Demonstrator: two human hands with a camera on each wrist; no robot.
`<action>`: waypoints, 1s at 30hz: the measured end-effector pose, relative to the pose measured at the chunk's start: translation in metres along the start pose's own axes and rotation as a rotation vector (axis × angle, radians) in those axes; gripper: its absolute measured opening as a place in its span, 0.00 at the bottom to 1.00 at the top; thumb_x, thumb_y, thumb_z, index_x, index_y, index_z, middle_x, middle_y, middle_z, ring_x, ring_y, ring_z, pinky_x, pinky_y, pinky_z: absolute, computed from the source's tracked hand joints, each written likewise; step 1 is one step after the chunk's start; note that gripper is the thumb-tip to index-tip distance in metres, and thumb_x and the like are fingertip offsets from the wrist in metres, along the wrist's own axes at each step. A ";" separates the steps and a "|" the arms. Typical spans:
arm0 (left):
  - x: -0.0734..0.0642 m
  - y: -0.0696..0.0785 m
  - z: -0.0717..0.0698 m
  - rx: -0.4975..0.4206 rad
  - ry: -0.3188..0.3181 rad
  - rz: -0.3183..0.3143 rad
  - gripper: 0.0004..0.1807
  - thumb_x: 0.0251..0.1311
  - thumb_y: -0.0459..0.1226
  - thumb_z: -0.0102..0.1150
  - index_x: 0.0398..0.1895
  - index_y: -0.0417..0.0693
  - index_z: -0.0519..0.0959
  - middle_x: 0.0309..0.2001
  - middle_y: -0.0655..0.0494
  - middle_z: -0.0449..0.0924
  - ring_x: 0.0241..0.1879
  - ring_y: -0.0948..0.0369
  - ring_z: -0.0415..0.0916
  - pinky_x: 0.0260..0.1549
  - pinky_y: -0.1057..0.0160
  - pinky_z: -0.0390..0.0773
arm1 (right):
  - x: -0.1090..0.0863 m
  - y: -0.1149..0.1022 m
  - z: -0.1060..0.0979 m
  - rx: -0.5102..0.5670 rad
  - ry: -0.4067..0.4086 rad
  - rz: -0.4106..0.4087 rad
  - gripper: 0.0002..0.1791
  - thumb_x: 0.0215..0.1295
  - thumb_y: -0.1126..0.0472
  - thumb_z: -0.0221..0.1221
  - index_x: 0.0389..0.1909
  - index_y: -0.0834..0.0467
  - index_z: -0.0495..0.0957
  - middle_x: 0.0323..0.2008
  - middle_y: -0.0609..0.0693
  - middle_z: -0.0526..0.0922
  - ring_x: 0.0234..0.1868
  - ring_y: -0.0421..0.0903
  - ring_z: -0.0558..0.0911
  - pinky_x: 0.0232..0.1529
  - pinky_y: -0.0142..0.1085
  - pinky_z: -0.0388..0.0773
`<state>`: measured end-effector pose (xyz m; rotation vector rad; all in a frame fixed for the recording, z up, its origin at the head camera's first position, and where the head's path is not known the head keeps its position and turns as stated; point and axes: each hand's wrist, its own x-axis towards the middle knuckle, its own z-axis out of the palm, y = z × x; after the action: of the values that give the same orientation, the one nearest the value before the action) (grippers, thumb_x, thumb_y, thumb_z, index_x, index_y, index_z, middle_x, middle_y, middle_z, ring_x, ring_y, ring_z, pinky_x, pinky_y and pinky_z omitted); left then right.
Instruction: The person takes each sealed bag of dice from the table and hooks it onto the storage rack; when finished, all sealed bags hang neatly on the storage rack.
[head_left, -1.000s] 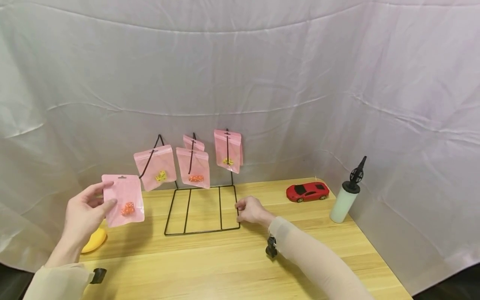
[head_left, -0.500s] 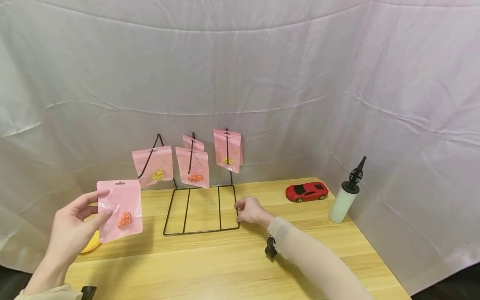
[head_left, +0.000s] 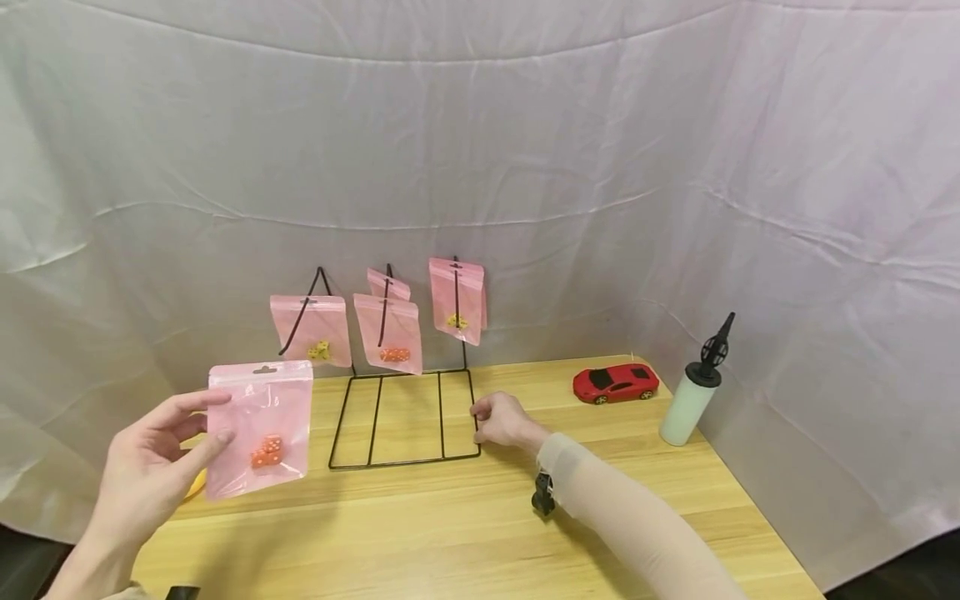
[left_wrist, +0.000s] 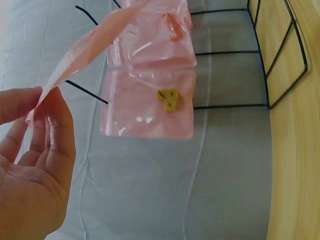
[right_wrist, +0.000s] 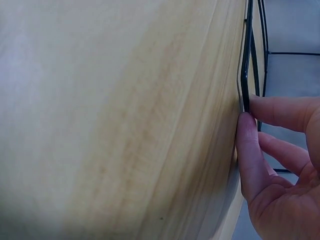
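My left hand (head_left: 153,462) pinches a pink zip bag (head_left: 281,408) by its left edge, between thumb and fingers. Orange dice (head_left: 267,451) show through its front, and a hang hole is in its top. My right hand (head_left: 504,419) pinches the right side of the base of a black wire rack (head_left: 407,461), as the right wrist view shows too. On the rack's left hook hangs a pink bag with yellow dice (head_left: 310,321). The middle hook carries a bag with orange dice (head_left: 387,329) and another behind it. More pink bags (head_left: 457,292) hang on the right hook.
A red toy car (head_left: 615,383) stands at the back right of the wooden table (head_left: 465,533). Right of it is a pale green hand pump (head_left: 690,404) with a black nozzle. Something yellow (head_left: 197,483) lies mostly hidden behind the left hand. Grey curtains enclose the table.
The left hand with its bag has moved left and toward me, then back right, in front of the left hook. The bag on that hook has swung slightly. The right hand has stayed put.
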<state>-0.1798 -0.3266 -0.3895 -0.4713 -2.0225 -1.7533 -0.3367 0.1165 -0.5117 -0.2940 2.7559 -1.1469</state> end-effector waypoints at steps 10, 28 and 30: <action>0.006 0.009 0.014 -0.118 -0.098 0.121 0.25 0.61 0.08 0.61 0.61 0.26 0.82 0.45 0.61 0.94 0.39 0.70 0.90 0.24 0.71 0.86 | 0.000 0.000 -0.001 -0.004 -0.007 -0.001 0.29 0.55 0.69 0.80 0.60 0.64 0.89 0.53 0.57 0.94 0.57 0.53 0.90 0.70 0.51 0.87; 0.020 -0.013 0.025 -0.257 0.021 0.096 0.26 0.59 0.05 0.58 0.61 0.22 0.81 0.48 0.54 0.96 0.43 0.66 0.93 0.29 0.69 0.91 | 0.000 0.001 0.000 0.005 -0.023 -0.005 0.29 0.56 0.69 0.80 0.61 0.63 0.89 0.54 0.57 0.92 0.59 0.54 0.88 0.70 0.53 0.87; 0.021 -0.014 0.025 -0.245 0.029 0.085 0.26 0.60 0.06 0.59 0.60 0.23 0.82 0.48 0.55 0.96 0.43 0.67 0.93 0.30 0.70 0.91 | 0.000 0.001 0.000 0.009 -0.024 0.000 0.29 0.56 0.69 0.80 0.62 0.63 0.89 0.54 0.57 0.92 0.59 0.54 0.88 0.70 0.53 0.87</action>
<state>-0.2069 -0.3042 -0.3932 -0.5946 -1.7494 -1.9518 -0.3366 0.1173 -0.5125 -0.3040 2.7297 -1.1477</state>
